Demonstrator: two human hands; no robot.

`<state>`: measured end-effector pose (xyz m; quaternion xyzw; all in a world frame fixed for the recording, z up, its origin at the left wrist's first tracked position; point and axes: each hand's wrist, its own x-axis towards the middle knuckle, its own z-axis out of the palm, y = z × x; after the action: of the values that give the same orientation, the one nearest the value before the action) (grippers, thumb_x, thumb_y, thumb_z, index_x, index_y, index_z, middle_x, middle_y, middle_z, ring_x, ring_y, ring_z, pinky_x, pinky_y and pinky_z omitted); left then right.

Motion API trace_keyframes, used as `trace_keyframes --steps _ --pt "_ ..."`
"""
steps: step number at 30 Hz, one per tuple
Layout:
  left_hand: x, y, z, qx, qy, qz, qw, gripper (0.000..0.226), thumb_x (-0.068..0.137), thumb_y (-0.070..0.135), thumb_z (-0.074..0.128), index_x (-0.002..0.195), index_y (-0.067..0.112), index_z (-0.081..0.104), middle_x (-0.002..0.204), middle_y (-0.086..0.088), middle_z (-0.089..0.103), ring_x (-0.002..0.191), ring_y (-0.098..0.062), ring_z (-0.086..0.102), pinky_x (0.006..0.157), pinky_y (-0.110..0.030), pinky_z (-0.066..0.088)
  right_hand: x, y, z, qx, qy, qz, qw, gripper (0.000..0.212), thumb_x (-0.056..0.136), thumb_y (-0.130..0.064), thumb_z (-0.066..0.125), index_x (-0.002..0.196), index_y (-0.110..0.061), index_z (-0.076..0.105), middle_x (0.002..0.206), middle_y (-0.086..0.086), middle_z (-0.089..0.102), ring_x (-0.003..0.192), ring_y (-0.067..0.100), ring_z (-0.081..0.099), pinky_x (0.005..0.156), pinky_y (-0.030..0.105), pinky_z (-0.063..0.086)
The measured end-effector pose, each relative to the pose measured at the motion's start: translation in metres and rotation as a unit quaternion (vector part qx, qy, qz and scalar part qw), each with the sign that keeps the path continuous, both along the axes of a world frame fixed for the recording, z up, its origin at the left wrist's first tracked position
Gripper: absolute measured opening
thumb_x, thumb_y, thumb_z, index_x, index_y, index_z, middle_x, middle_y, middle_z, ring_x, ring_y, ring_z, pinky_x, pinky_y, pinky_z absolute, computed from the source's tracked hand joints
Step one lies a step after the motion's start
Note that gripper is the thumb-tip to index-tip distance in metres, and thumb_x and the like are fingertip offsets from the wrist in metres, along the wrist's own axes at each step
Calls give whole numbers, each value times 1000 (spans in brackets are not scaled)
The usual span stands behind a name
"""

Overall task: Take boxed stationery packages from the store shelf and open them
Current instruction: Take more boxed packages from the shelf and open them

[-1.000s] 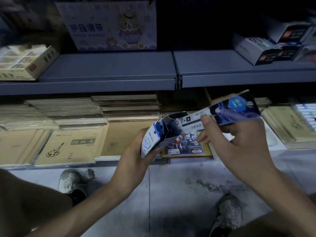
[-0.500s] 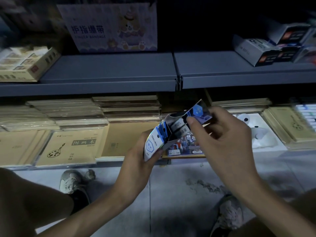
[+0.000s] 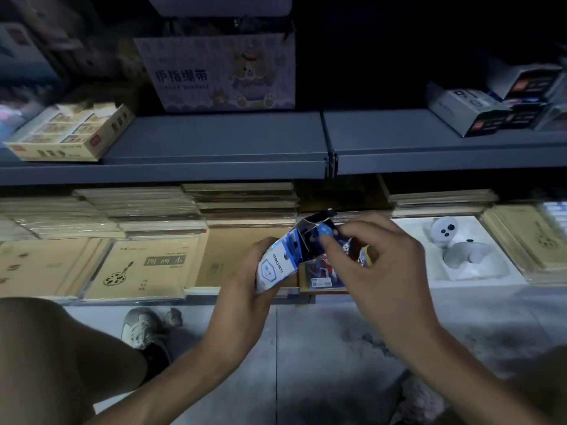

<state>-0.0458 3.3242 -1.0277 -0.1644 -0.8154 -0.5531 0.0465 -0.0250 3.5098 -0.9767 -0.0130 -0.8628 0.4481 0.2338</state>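
Observation:
A small white and blue stationery box is held in front of the lower shelf, its top flap standing open. My left hand grips the box's lower end from below. My right hand has its fingers curled over the box's open end, pinching a blue packet at the mouth. The rest of the packet is hidden behind the right hand.
Grey shelf above carries a cartoon bear box, a tray of small packs on the left and grey boxes on the right. Stacked brown sketchbooks fill the lower shelf. A white toy figure lies right. My shoes stand on the concrete floor.
My right hand has moved left, pushing the long blue packet it had drawn out back down toward the box mouth. The left hand keeps its grip on the box.

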Motion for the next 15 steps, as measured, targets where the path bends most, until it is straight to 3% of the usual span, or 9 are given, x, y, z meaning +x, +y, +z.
trace_keyframes --steps 5,8,12,15 --pt "5 -3 -3 -14 7 9 1000 51 95 -2 67 127 38 58 115 21 66 107 -6 64 86 -22 52 -1 -11 -11 20 -40 19 999 2 85 -19 80 86 -21 81 100 -10 61 82 9 63 70 21 48" --pt "11 -3 -7 21 -16 19 999 45 97 4 67 127 36 59 112 18 67 106 -9 64 86 -21 52 0 -18 -13 58 -40 44 997 21 89 -30 62 86 -21 80 114 -10 61 94 15 60 80 32 50" --pt "13 0 -3 49 -19 33 998 47 97 2 66 120 42 60 108 15 68 100 -11 66 81 -17 51 -1 -23 -17 113 -51 45 991 33 89 -32 43 72 -21 69 110 -4 64 101 21 53 83 44 48" --pt "15 3 -7 59 -30 48 997 51 96 3 68 117 48 61 108 18 69 100 -7 67 78 -17 52 -4 -25 -14 110 -112 51 986 31 86 -39 33 64 -29 54 120 -2 62 110 23 48 91 49 44"
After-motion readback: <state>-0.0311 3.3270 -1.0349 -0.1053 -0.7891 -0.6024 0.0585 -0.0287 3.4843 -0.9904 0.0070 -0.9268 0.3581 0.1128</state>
